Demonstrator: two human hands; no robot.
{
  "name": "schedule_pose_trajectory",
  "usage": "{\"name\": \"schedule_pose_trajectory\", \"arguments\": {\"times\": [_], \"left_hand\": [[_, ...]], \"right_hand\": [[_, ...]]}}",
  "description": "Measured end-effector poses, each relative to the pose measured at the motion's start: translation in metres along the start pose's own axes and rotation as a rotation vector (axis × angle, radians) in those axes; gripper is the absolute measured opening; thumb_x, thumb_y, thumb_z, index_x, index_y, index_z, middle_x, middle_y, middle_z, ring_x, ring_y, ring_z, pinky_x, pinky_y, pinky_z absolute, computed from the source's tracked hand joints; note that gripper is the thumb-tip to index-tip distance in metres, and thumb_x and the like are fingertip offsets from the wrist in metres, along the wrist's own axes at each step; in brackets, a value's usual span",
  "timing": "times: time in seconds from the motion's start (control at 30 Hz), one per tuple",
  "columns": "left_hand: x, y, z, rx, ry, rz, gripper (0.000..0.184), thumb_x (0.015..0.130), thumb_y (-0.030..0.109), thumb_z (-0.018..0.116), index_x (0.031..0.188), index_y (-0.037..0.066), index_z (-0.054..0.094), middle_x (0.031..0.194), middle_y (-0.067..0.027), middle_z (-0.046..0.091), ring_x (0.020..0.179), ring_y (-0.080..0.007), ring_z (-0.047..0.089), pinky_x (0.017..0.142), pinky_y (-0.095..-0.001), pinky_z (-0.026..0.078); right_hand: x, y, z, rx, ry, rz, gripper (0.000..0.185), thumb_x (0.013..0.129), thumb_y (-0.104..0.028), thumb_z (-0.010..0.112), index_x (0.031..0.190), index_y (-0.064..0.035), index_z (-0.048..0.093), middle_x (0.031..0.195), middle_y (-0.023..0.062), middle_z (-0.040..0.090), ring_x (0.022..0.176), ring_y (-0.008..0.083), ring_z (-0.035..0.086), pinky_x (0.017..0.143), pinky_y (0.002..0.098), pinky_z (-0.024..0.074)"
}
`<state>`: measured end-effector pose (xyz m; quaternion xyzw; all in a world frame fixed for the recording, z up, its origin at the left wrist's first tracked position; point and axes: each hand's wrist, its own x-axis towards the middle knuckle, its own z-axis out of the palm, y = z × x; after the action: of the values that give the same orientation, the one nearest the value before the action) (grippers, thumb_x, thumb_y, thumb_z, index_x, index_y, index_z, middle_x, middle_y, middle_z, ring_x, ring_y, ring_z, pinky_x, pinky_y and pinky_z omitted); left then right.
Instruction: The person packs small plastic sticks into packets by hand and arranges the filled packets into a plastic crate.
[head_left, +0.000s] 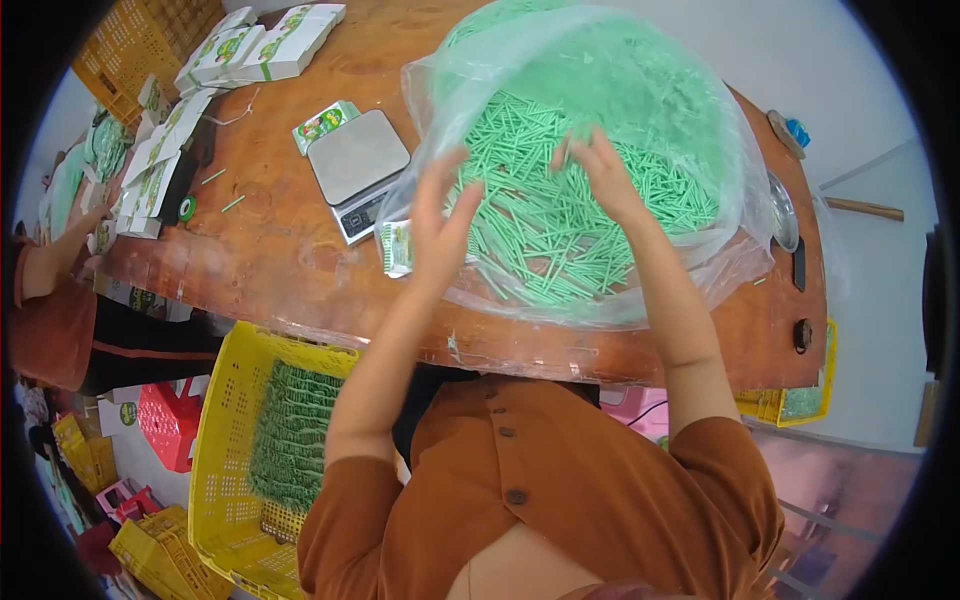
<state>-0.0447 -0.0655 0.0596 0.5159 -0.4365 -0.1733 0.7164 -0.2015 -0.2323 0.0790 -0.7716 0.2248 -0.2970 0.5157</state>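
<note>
A large clear plastic bag (735,150) lies open on the wooden table, full of thin green sticks (540,230). My left hand (443,215) is at the bag's left edge, fingers raised and apart, with nothing seen between them. Over the sticks, near the middle of the bag, is my right hand (600,170), its fingers spread and slightly blurred. A digital scale (358,158) stands left of the bag. One small printed packet (396,248) lies beside my left wrist, and another packet (322,125) is behind the scale.
White printed boxes (255,50) lie at the back left. A co-worker's arm (65,250) reaches in at the far left. Below the table edge stands a yellow crate (225,440) with green bundles (295,440). A metal bowl (783,210) sits right of the bag.
</note>
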Motion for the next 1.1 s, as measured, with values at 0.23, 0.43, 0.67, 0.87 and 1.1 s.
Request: {"name": "schedule_pose_trajectory", "arguments": {"times": [0.23,0.43,0.67,0.87,1.1], "left_hand": [[0.028,-0.017,0.080,-1.090,-0.007,-0.712,0.066,0.088,0.048,0.046,0.132,0.003,0.028,0.124,-0.0126,0.047,0.116,-0.0210,0.043,0.098,-0.0364,0.031],[-0.004,-0.007,-0.064,0.281,0.091,-0.114,0.034,0.087,0.016,0.055,0.116,0.000,0.051,0.116,-0.0134,0.052,0.104,-0.0200,0.051,0.086,-0.0313,0.042],[-0.050,0.009,-0.121,0.953,-0.285,0.363,0.029,0.068,-0.004,0.058,0.095,0.004,0.063,0.096,-0.0150,0.060,0.089,-0.0295,0.057,0.079,-0.0344,0.044],[-0.050,-0.033,-0.087,1.291,-0.567,0.507,0.035,0.072,0.009,0.052,0.105,-0.002,0.054,0.112,-0.0154,0.053,0.108,-0.0286,0.048,0.089,-0.0394,0.040],[-0.044,-0.017,-0.086,0.878,-0.550,0.509,0.025,0.066,0.002,0.055,0.091,-0.003,0.055,0.098,-0.0146,0.054,0.092,-0.0278,0.055,0.072,-0.0312,0.049]], "right_hand": [[-0.027,-0.018,0.013,0.130,0.247,-0.075,0.020,0.091,-0.020,0.043,0.100,-0.0026,0.048,0.103,0.0083,0.061,0.084,0.0155,0.054,0.081,0.0317,0.0407],[-0.046,-0.011,-0.004,-0.695,-0.052,-0.051,0.024,0.087,-0.021,0.051,0.097,-0.0003,0.049,0.073,0.0192,0.059,0.073,0.0305,0.060,0.063,0.0391,0.0465],[-0.039,0.023,0.017,-1.178,-0.368,-0.096,0.021,0.074,-0.019,0.062,0.072,-0.0001,0.053,0.075,0.0162,0.061,0.071,0.0334,0.060,0.063,0.0433,0.0458],[-0.019,0.026,0.008,-0.862,-0.005,-0.486,0.017,0.085,-0.018,0.055,0.081,-0.0023,0.051,0.072,0.0107,0.054,0.067,0.0275,0.055,0.067,0.0358,0.0438],[-0.029,0.027,0.012,0.388,0.088,0.286,0.016,0.089,-0.025,0.053,0.086,-0.0099,0.049,0.062,-0.0060,0.037,0.048,0.0031,0.029,0.042,0.0200,0.0234]]}}
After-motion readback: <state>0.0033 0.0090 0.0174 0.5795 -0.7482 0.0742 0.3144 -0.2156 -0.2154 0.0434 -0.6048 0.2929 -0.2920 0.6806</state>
